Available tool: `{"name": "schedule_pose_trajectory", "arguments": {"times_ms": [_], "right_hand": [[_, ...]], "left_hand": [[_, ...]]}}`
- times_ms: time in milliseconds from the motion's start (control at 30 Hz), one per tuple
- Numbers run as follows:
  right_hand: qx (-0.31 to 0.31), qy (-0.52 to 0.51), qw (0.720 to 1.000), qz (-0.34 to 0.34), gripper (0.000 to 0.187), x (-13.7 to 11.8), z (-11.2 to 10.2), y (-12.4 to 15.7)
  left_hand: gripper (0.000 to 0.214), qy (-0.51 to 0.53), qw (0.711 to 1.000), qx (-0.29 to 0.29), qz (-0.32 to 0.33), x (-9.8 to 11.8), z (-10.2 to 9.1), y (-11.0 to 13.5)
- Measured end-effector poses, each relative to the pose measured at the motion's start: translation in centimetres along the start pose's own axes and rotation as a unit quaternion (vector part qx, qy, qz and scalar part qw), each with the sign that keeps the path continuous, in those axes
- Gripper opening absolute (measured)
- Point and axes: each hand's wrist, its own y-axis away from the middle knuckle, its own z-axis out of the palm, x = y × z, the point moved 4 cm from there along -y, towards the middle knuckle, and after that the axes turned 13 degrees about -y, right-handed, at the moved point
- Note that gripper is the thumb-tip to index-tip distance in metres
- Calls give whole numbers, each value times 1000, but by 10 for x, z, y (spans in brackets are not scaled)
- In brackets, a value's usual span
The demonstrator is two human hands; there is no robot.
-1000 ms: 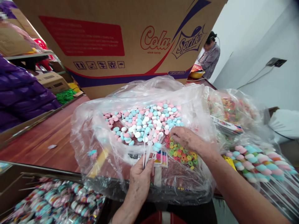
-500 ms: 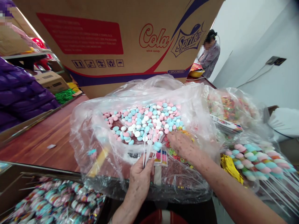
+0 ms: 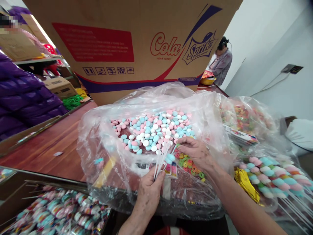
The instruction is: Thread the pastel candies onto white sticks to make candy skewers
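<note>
My left hand is closed around several thin white sticks, which fan upward. One stick leans right and carries a light-blue candy partway along it. My right hand is in a pinch beside that stick's upper end, with a small greenish gummy ring, mostly hidden, at the fingertips. Below it lies a pile of colourful gummy rings. Beyond both hands, pink, blue and white round candies are spread on an opened clear plastic bag.
A large cardboard box stands behind the bag. At right are finished candy skewers, golden ties and a bag of gummies. Wrapped candy sticks fill a box at lower left. A person works at the back right.
My right hand has lifted from the gummy rings toward the stick's tip, uncovering more of the pile. The sticks in my left hand now lean further right. The view has shifted slightly.
</note>
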Motion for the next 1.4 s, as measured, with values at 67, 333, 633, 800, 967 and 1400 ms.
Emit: {"name": "schedule_pose_trajectory", "arguments": {"times_ms": [67, 333, 633, 800, 967, 1400], "right_hand": [[19, -57, 998, 11, 26, 2, 1, 3], [59, -100, 993, 3, 27, 5, 2, 3], [1, 131, 982, -133, 18, -5, 10, 22], [-7, 120, 986, -113, 24, 4, 26, 37], [-80, 127, 984, -97, 26, -3, 27, 35], [-91, 516, 846, -100, 22, -21, 1, -13]], "left_hand": [[30, -10, 1000, -3, 8, 3, 0, 1], [28, -42, 999, 7, 27, 3, 0, 1], [26, -50, 998, 28, 23, 6, -1, 2], [27, -38, 999, 18, 17, 10, -3, 2], [31, -15, 1000, 11, 17, 2, -2, 1], [35, 101, 994, 49, -17, -9, 2, -4]]}}
